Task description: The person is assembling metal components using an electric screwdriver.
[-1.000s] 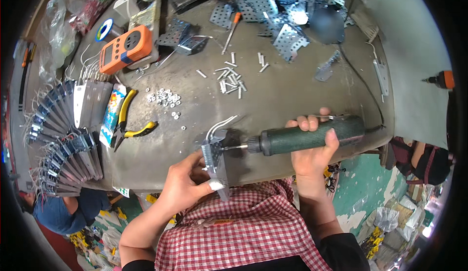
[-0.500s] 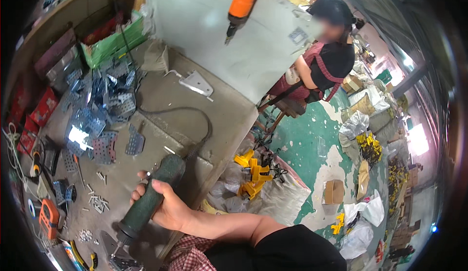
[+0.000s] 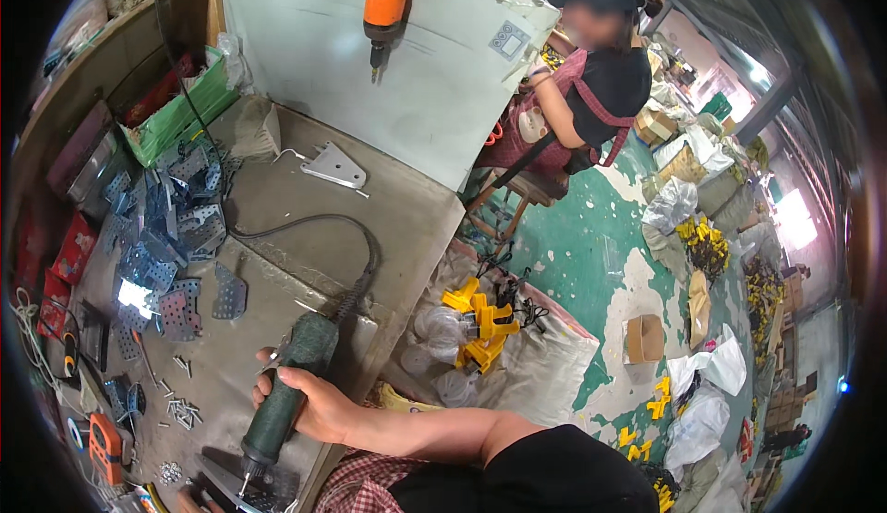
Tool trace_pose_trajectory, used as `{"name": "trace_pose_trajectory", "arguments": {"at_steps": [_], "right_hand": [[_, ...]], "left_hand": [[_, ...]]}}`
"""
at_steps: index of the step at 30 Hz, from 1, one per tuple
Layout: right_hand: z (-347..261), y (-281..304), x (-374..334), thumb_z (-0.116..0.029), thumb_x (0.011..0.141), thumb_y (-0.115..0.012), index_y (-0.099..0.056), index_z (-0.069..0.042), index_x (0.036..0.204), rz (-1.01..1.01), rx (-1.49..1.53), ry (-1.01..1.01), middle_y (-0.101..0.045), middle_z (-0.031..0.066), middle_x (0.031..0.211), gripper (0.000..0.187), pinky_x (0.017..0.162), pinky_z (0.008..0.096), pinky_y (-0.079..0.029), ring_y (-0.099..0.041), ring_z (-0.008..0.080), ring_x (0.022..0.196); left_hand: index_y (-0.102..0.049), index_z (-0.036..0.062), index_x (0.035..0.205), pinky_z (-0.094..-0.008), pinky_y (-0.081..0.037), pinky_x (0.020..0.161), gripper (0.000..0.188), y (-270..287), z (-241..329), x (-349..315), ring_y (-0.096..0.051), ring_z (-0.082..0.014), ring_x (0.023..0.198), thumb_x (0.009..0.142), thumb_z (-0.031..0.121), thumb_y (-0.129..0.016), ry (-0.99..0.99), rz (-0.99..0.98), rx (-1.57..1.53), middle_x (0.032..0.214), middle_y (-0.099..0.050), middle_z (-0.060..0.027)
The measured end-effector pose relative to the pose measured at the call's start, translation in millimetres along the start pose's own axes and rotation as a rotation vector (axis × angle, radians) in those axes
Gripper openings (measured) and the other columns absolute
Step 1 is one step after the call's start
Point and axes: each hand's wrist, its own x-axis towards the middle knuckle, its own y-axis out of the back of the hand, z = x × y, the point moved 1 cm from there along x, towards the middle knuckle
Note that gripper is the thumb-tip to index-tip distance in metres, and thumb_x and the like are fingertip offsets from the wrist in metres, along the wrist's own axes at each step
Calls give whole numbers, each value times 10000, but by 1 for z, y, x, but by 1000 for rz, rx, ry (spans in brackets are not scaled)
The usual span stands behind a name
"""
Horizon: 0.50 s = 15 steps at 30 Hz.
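My right hand is wrapped around a dark green corded electric screwdriver, thumb along its body. Its thin bit points down at a dark perforated metal bracket by the lower edge. Beside that bracket, a shadowed bit of my left hand shows at the picture's bottom; its fingers are mostly cut off. Loose screws and a small heap of nuts lie left of the screwdriver. Farther off is a pile of shiny perforated metal brackets.
An orange power tool hangs before the pale panel. A triangular metal plate lies beyond the cord. Left stand a green box and an orange-cased device. Yellow parts lie right of the bench; a co-worker sits beyond.
The view has shifted, so the bench and hanging tool appear farther left. My right hand keeps its hold on the electric screwdriver. Part of my left hand has come in at the bottom.
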Motion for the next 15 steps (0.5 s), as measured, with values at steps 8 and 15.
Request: {"name": "trace_pose_trajectory", "arguments": {"at_steps": [8, 15], "right_hand": [[-3, 3, 0, -230, 837, -564, -335, -92, 1229, -19, 6, -14, -481, 66, 893, 475, 856, 365, -374, -451, 210, 928], [-1, 6, -3, -197, 843, -556, -362, -102, 1225, -20, 38, -17, -486, 56, 894, 439, 855, 360, -385, -465, 198, 937]], "left_hand": [[-552, 42, 1102, -422, -467, 519, 380, -15, -12, 0, -581, -353, 566, 813, 287, -579, -372, 130, 190, 774, -623, -168], [-575, 26, 1025, -394, -454, 753, 250, 16, 25, -6, -558, -312, 880, 828, 178, -545, -382, -75, 162, 954, -580, -177]]}}
